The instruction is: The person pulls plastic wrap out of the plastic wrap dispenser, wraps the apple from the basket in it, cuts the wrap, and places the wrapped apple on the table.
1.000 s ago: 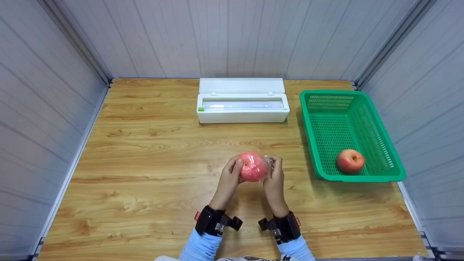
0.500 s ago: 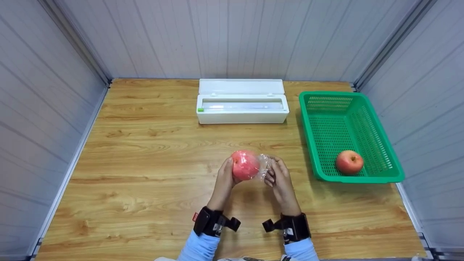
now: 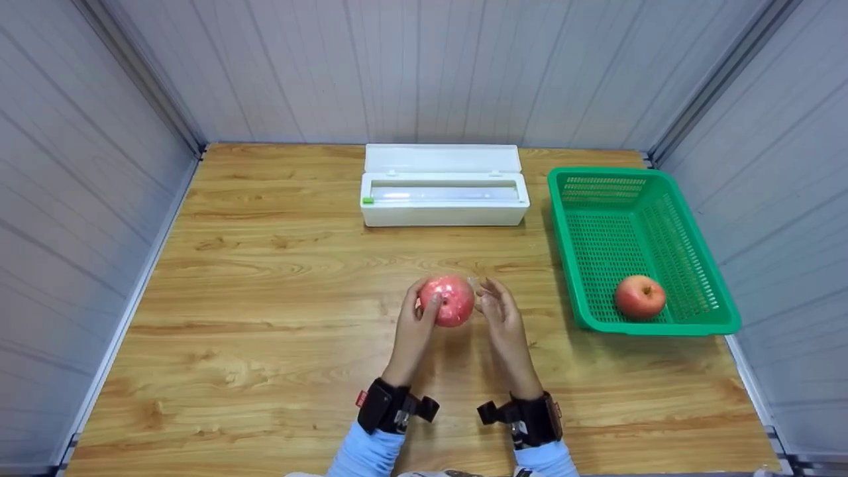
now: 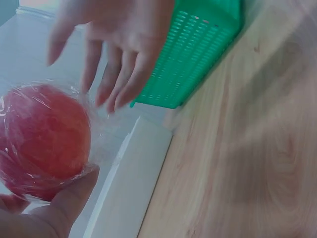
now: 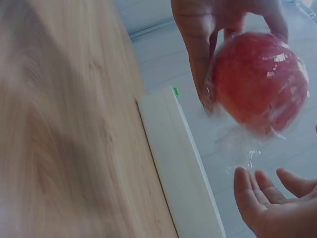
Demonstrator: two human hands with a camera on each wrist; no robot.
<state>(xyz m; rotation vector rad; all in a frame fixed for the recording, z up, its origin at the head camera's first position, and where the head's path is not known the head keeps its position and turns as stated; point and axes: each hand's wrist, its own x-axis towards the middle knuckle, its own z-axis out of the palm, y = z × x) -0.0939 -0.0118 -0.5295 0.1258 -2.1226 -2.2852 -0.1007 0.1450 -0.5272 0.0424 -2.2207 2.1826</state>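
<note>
**Apple in film: firm fruit, slick skin**

Apple (image 3: pixel 447 301) sits in your left hand (image 3: pixel 416 324), held above the tabletop (image 3: pixel 265 318) near its middle, with the thumb and fingers curled round its left side. Clear film (image 5: pixel 242 144) covers it, and a loose tail of film hangs off the side facing your right hand (image 3: pixel 501 317). That hand is just beside the fruit, fingers straight and spread, holding nothing; whether a fingertip touches the film, you cannot tell.

Judge the apple as solid and moderately heavy for its size, stiff enough to take a firm grip, though it could bruise if dropped. The film is the awkward part: thin, soft, clingy, and probably slippery against skin. Take hold across the widest part of the fruit, thumb opposite fingers, as your left hand does now. Handle the tail by pinching it lightly, since a hard pull could tear it.

Behind stands a white dispenser (image 3: pixel 444 194); to the right, a green basket (image 3: pixel 702 311) holds a second, bare apple (image 3: pixel 639 297).
</note>
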